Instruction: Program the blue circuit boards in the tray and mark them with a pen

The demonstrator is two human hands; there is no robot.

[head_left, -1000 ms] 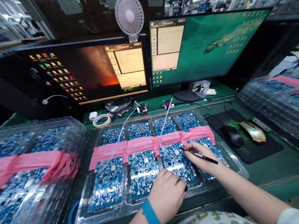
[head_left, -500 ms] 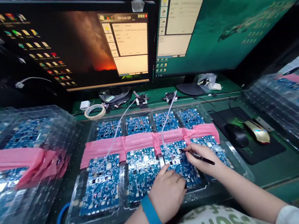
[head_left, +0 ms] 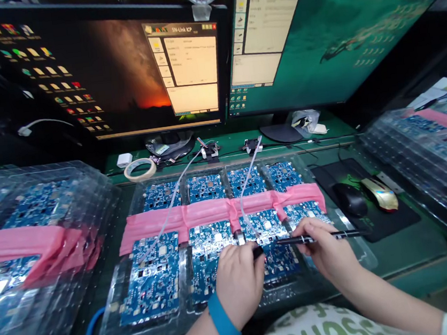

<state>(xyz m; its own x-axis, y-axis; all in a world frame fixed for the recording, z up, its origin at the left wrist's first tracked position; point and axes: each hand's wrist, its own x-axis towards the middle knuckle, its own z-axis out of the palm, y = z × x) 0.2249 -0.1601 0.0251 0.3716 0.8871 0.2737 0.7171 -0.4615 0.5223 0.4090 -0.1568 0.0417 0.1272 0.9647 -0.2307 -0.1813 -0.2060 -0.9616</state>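
Note:
My left hand (head_left: pixel 239 273), with a blue wristband (head_left: pixel 223 319), is closed around a small black pen cap (head_left: pixel 258 251) that pokes out beside the thumb. In my right hand (head_left: pixel 327 244) a slim black pen (head_left: pixel 302 239) lies almost level, its tip pointing left at the cap with a gap between them. Both hands are above a clear plastic tray (head_left: pixel 114 309) of blue circuit boards (head_left: pixel 151 283). Under the pen tip lies one circuit board (head_left: pixel 276 261), partly hidden by my hands. A thin pale cable (head_left: pixel 245 186) runs down onto this board.
Pink strips (head_left: pixel 208 211) cross the tray. Stacked trays stand at left (head_left: pixel 60 293) and right (head_left: pixel 440 159). Behind are two monitors (head_left: pixel 124 71) (head_left: pixel 353 29), a tape roll (head_left: pixel 140 169) and small connector devices (head_left: pixel 209 150). Two mice (head_left: pixel 350 200) (head_left: pixel 380 194) rest on a black pad (head_left: pixel 399 223).
My right hand has moved right and down, lifting the pen off the board and turning it level. My left hand has risen slightly and turned, bringing the black cap into view.

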